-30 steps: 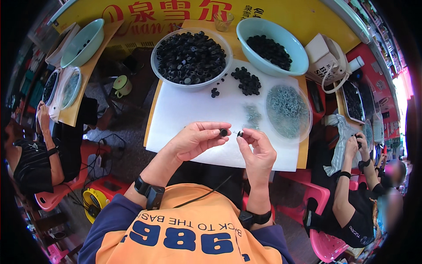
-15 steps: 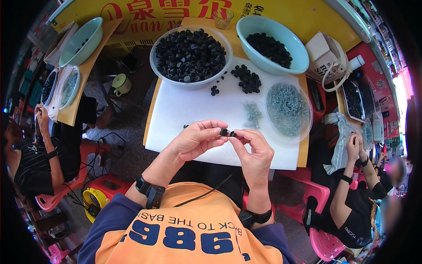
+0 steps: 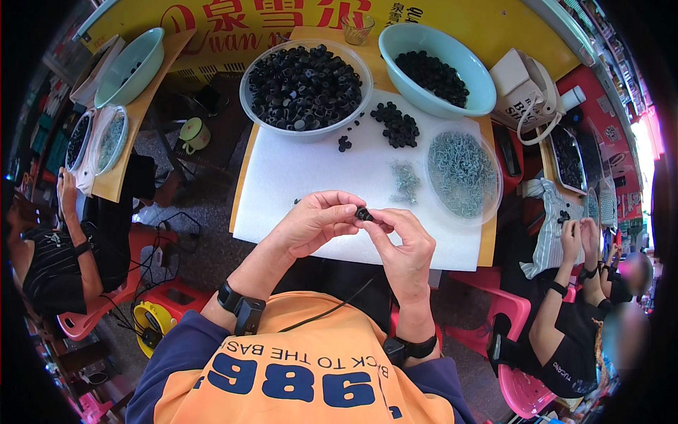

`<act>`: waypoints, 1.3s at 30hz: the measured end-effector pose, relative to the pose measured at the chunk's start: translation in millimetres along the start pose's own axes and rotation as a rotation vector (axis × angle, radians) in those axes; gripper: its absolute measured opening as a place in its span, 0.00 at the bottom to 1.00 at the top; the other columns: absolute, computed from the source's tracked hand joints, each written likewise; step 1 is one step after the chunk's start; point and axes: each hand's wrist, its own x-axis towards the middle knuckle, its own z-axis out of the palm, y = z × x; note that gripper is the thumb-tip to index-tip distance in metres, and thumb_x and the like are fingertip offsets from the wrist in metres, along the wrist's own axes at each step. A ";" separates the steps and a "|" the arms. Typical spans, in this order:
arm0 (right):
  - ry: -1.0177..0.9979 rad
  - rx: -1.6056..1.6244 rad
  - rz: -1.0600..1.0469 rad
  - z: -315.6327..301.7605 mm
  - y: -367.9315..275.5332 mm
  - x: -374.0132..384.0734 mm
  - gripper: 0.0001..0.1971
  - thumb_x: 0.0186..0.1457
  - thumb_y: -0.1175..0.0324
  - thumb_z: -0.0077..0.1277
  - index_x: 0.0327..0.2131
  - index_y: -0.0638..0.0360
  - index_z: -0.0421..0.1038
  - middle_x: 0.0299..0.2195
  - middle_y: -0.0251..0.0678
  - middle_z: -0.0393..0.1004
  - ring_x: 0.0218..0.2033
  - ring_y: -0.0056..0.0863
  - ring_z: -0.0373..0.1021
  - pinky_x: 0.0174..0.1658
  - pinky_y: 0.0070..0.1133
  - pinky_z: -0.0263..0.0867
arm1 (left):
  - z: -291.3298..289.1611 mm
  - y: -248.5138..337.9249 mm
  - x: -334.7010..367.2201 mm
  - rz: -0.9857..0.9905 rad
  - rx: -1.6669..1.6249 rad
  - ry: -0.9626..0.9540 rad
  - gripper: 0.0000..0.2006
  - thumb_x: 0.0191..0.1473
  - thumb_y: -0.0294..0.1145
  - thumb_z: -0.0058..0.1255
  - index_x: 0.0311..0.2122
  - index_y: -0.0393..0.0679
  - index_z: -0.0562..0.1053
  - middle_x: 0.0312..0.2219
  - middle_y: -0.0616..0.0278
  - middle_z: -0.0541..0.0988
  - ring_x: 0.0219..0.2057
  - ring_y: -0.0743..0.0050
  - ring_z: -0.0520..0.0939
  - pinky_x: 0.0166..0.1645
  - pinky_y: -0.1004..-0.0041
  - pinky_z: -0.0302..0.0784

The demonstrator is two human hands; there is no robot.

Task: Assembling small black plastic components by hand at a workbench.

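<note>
Over the near part of the white-covered table, my left hand point(image 3: 318, 225) pinches a small black plastic cap point(image 3: 363, 213) between thumb and fingertips. My right hand point(image 3: 404, 240) closes its thumb and index finger on another small black part, pressed against the cap; the fingertips hide most of it. Beyond my hands lie a small heap of screws point(image 3: 405, 181) and a cluster of black round parts point(image 3: 397, 127). A clear tub point(image 3: 247, 99) heaped with black caps stands farther back. On the right is a shallow clear tray point(image 3: 498, 169) full of screws.
A pale green basin point(image 3: 482, 78) with black parts sits at the back right, near a drinking glass point(image 3: 357, 30). Beside the table on the right is a white bag point(image 3: 519, 81). People work at tables on both sides; a pink chair point(image 3: 522, 392) stands at right.
My right hand has moved slightly left, bringing its small black part against the cap in my left hand. At right, the neighbouring person's hands have spread apart.
</note>
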 end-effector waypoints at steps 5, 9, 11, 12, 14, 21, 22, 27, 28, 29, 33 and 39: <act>-0.008 -0.049 -0.063 0.5 2.1 -0.1 0.10 0.46 0.78 0.61 0.35 0.64 0.77 0.31 0.38 0.77 0.28 0.24 0.74 0.32 0.18 0.71 | -1.4 -1.6 0.6 0.024 0.036 -0.004 0.09 0.58 0.26 0.51 0.43 0.34 0.75 0.37 0.56 0.79 0.38 0.72 0.81 0.47 0.73 0.79; -0.004 -0.047 -0.072 2.0 3.9 -1.0 0.10 0.46 0.78 0.61 0.35 0.63 0.77 0.31 0.38 0.77 0.28 0.24 0.74 0.32 0.18 0.71 | -1.3 -2.3 1.9 0.034 0.041 0.004 0.09 0.58 0.25 0.51 0.43 0.34 0.75 0.37 0.56 0.79 0.38 0.71 0.81 0.47 0.73 0.79; 0.009 -0.024 -0.027 2.6 2.1 -1.4 0.10 0.46 0.79 0.62 0.35 0.63 0.78 0.31 0.36 0.77 0.29 0.21 0.72 0.34 0.17 0.69 | -1.9 -2.2 1.8 0.036 0.044 0.007 0.09 0.58 0.26 0.51 0.43 0.34 0.75 0.37 0.55 0.80 0.38 0.71 0.81 0.47 0.73 0.79; 0.009 -0.024 -0.027 2.7 1.9 -1.4 0.10 0.46 0.79 0.62 0.35 0.63 0.78 0.31 0.36 0.77 0.29 0.21 0.72 0.34 0.17 0.69 | -2.2 -2.2 1.6 0.031 0.037 0.008 0.09 0.58 0.26 0.51 0.43 0.34 0.75 0.37 0.56 0.80 0.38 0.72 0.81 0.47 0.73 0.79; 0.006 -0.029 -0.028 3.0 1.8 -1.0 0.09 0.46 0.79 0.62 0.35 0.63 0.77 0.30 0.36 0.77 0.29 0.21 0.72 0.34 0.17 0.69 | -2.2 -2.0 1.1 0.026 0.030 0.009 0.10 0.58 0.26 0.51 0.43 0.34 0.75 0.36 0.56 0.80 0.38 0.72 0.81 0.46 0.74 0.79; -0.004 -0.058 -0.073 2.8 2.7 -0.5 0.10 0.46 0.79 0.61 0.35 0.64 0.77 0.31 0.38 0.77 0.28 0.24 0.74 0.32 0.18 0.71 | -1.3 -0.3 -0.8 0.006 0.021 0.014 0.10 0.58 0.26 0.51 0.43 0.34 0.75 0.35 0.56 0.80 0.36 0.74 0.82 0.44 0.77 0.80; -0.004 -0.046 -0.046 3.1 1.7 -0.6 0.10 0.46 0.79 0.61 0.35 0.63 0.77 0.31 0.37 0.77 0.28 0.22 0.73 0.33 0.18 0.70 | -1.5 -0.4 -0.9 0.005 0.022 0.016 0.10 0.58 0.27 0.51 0.43 0.34 0.75 0.36 0.56 0.80 0.36 0.74 0.82 0.44 0.77 0.80; -0.009 -0.040 -0.013 3.5 1.9 -1.2 0.09 0.46 0.79 0.62 0.34 0.63 0.78 0.30 0.36 0.78 0.29 0.21 0.72 0.34 0.17 0.69 | -1.6 -0.3 -1.1 0.008 0.034 0.013 0.10 0.58 0.27 0.51 0.43 0.34 0.75 0.36 0.56 0.80 0.37 0.74 0.81 0.45 0.77 0.80; -0.013 -0.043 -0.011 3.6 2.0 -1.2 0.09 0.46 0.79 0.62 0.34 0.63 0.77 0.31 0.36 0.78 0.29 0.21 0.72 0.34 0.17 0.69 | -1.6 -0.3 -1.3 0.015 0.044 0.007 0.11 0.58 0.27 0.51 0.43 0.33 0.75 0.36 0.56 0.80 0.38 0.74 0.81 0.45 0.76 0.79; -0.017 -0.045 -0.009 3.8 2.3 -1.2 0.09 0.46 0.79 0.62 0.34 0.64 0.77 0.31 0.36 0.77 0.29 0.21 0.72 0.34 0.17 0.69 | -1.5 -0.3 -1.4 0.016 0.044 0.008 0.11 0.58 0.27 0.51 0.43 0.33 0.75 0.36 0.56 0.80 0.38 0.74 0.81 0.45 0.76 0.79; -0.010 -0.047 -0.058 4.3 7.9 -0.7 0.11 0.46 0.78 0.62 0.36 0.63 0.76 0.30 0.36 0.77 0.27 0.22 0.73 0.32 0.18 0.70 | -2.3 -2.4 -0.4 0.058 0.086 -0.007 0.11 0.57 0.26 0.52 0.44 0.34 0.75 0.37 0.56 0.80 0.38 0.73 0.81 0.46 0.75 0.79; -0.090 0.014 0.067 1.0 11.0 2.4 0.18 0.43 0.76 0.64 0.41 0.61 0.75 0.30 0.32 0.74 0.26 0.18 0.68 0.31 0.16 0.66 | -8.1 -4.4 0.3 0.045 0.108 -0.026 0.11 0.55 0.26 0.55 0.43 0.35 0.75 0.35 0.55 0.80 0.37 0.71 0.81 0.45 0.73 0.79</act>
